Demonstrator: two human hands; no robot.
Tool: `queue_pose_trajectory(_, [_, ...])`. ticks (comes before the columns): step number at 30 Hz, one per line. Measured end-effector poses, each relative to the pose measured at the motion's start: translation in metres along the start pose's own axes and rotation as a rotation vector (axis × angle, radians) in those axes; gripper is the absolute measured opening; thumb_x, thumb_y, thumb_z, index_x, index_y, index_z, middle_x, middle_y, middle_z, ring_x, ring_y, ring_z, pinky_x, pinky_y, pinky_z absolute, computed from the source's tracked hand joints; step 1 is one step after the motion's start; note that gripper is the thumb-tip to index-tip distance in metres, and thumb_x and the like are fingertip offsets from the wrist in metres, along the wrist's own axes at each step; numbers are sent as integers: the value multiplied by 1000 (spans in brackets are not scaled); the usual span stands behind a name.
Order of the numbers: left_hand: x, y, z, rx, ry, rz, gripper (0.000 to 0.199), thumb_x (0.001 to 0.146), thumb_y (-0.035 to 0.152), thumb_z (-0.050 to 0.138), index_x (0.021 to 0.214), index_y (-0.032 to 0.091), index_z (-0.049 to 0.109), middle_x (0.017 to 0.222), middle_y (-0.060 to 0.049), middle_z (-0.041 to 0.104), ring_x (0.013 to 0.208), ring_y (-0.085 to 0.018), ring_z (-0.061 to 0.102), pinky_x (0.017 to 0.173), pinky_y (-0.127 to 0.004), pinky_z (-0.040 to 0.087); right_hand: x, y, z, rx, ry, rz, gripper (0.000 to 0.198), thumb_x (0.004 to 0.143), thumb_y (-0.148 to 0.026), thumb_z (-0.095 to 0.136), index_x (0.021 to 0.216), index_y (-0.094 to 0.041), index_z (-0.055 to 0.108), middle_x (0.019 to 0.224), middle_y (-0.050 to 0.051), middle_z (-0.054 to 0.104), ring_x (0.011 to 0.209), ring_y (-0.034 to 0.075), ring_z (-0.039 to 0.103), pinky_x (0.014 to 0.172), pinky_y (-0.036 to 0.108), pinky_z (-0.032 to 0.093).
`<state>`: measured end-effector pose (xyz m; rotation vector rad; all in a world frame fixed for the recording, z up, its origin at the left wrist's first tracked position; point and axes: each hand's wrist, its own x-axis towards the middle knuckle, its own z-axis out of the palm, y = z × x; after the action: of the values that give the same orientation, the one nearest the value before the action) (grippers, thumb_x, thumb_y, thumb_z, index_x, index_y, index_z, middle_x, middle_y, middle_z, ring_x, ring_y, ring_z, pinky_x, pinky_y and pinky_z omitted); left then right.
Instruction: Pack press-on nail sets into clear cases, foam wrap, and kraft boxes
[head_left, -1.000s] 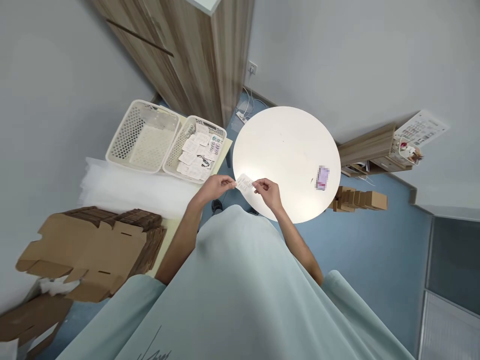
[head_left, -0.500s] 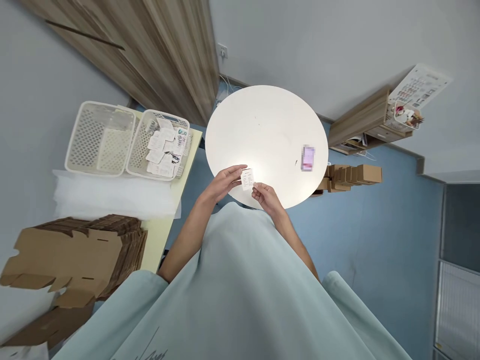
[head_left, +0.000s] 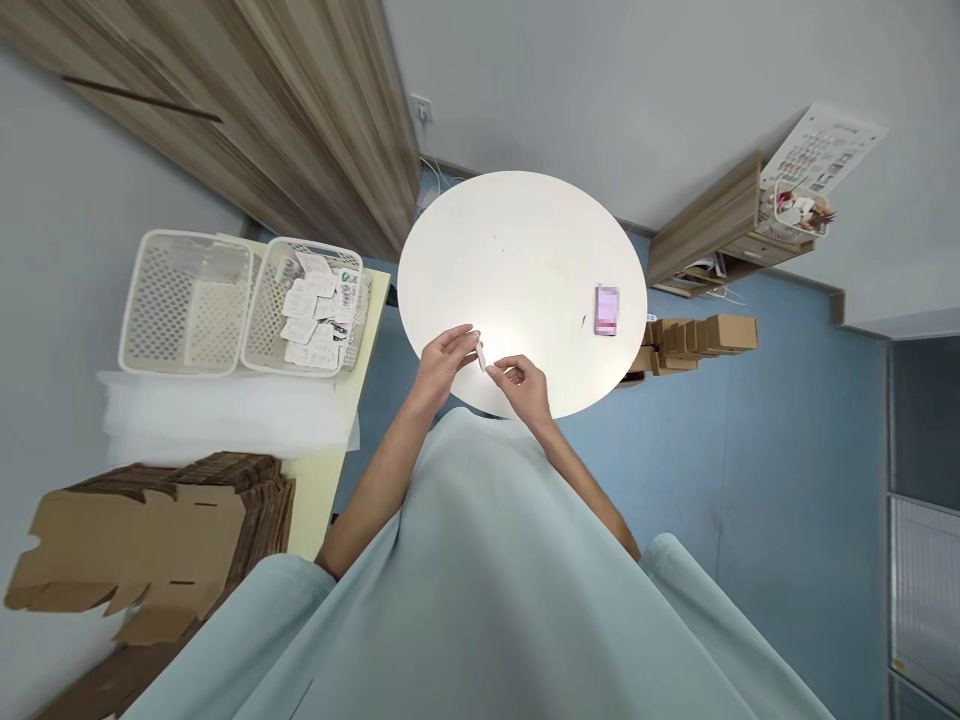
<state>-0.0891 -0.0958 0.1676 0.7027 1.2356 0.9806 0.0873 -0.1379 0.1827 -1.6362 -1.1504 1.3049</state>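
My left hand (head_left: 444, 358) and my right hand (head_left: 522, 384) meet over the near edge of a round white table (head_left: 525, 250). Between their fingertips they pinch a small white printed slip (head_left: 481, 358), which is turned edge-on and shows only as a thin sliver. A phone with a pink screen (head_left: 606, 309) lies flat on the table to the right of my hands.
To the left, a yellow side table (head_left: 322, 480) carries an almost bare white basket (head_left: 186, 300), a second basket of paper packets (head_left: 311, 308), a white foam sheet (head_left: 225, 415) and a stack of flat cardboard boxes (head_left: 157, 530). Small brown cartons (head_left: 701, 338) sit on the blue floor right of the table.
Both hands moved from the table's edge to over its near part. The slip, seen flat before, has turned edge-on between my fingers. The view swung, shifting baskets and table left.
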Motion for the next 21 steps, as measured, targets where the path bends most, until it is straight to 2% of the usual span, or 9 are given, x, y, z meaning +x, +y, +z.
queue_pose_trajectory(6, [-2, 9, -9, 18, 71, 30, 63, 85, 59, 89, 132, 21, 73, 144, -17, 75, 138, -34, 71, 112, -47, 62, -8, -15, 22, -154, -2, -150, 35, 101, -62, 68, 91, -30, 77, 99, 4, 76, 81, 21, 68, 84, 38, 59])
queue_pose_trajectory(9, [-2, 12, -20, 64, 83, 64, 64, 88, 63, 85, 134, 20, 72, 143, -17, 75, 134, -33, 72, 109, -45, 62, -5, -16, 31, -210, 27, -180, 36, 103, -61, 63, 91, -29, 76, 99, 4, 75, 81, 21, 69, 84, 38, 59])
queue_pose_trajectory(12, [1, 14, -36, 111, 149, 112, 60, 88, 61, 84, 129, 19, 74, 128, -15, 79, 124, -31, 75, 102, -43, 63, 3, -14, 36, -181, 79, -125, 39, 101, -65, 64, 90, -28, 73, 98, 4, 77, 78, 21, 71, 80, 37, 59])
queue_pose_trajectory(14, [4, 16, -49, 120, 173, 130, 55, 85, 57, 87, 122, 19, 76, 117, -13, 80, 116, -30, 76, 96, -40, 63, 9, -12, 39, -116, 75, -49, 42, 98, -68, 67, 92, -27, 72, 89, 3, 76, 75, 22, 74, 78, 37, 58])
queue_pose_trajectory(17, [5, 24, -64, 71, 114, 129, 50, 82, 52, 91, 116, 18, 78, 106, -10, 78, 104, -26, 75, 89, -37, 62, 16, -11, 44, -8, 19, 35, 46, 93, -71, 72, 92, -26, 72, 75, 0, 71, 73, 22, 76, 75, 35, 57])
queue_pose_trajectory(21, [5, 33, -77, -96, 0, 62, 56, 78, 48, 97, 123, 20, 79, 99, -5, 76, 92, -18, 72, 87, -32, 60, 18, -15, 48, 162, -77, 89, 47, 86, -70, 80, 86, -23, 73, 77, 0, 71, 70, 17, 71, 69, 31, 52])
